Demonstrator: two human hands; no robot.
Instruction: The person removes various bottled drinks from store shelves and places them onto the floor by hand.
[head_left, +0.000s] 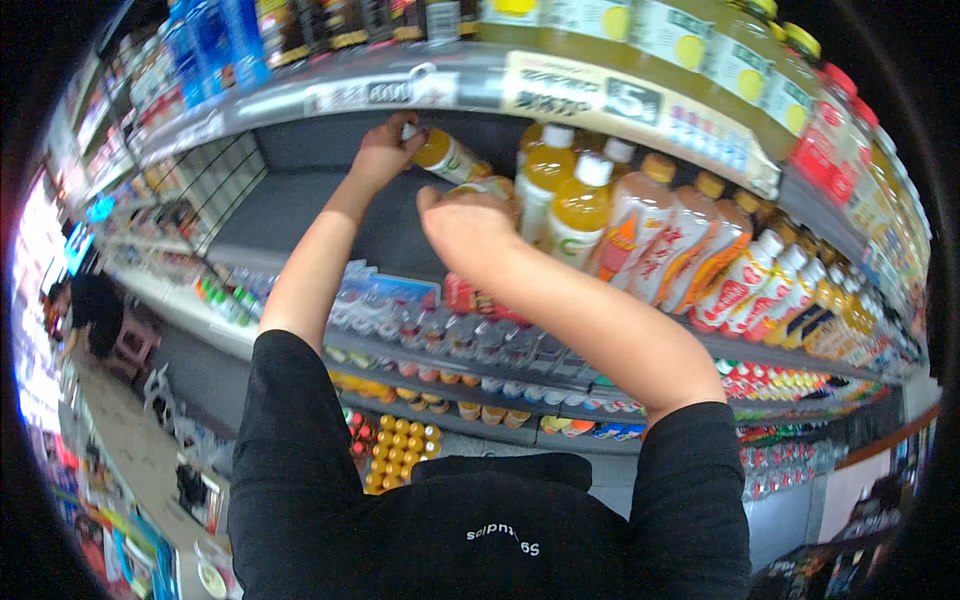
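My left hand (390, 150) grips a bottle of yellow drink (448, 157) by its white-capped neck; the bottle tilts, its base towards the right. Close to its base, my right hand (472, 217) is wrapped around another bottle (489, 187), mostly hidden behind the fingers and wrist. Both hands are over a dark shelf board (300, 210). Just right of my right hand, white-capped bottles of yellow drink (581, 202) stand upright, and orange-capped bottles (637, 217) stand beside them.
The upper shelf's edge with price labels (581, 90) runs above the hands. A wire divider (229, 195) stands at the left. Lower shelves hold rows of clear bottles (457, 337). At far left, a person in dark clothes (97, 311) is near a pink stool (135, 341).
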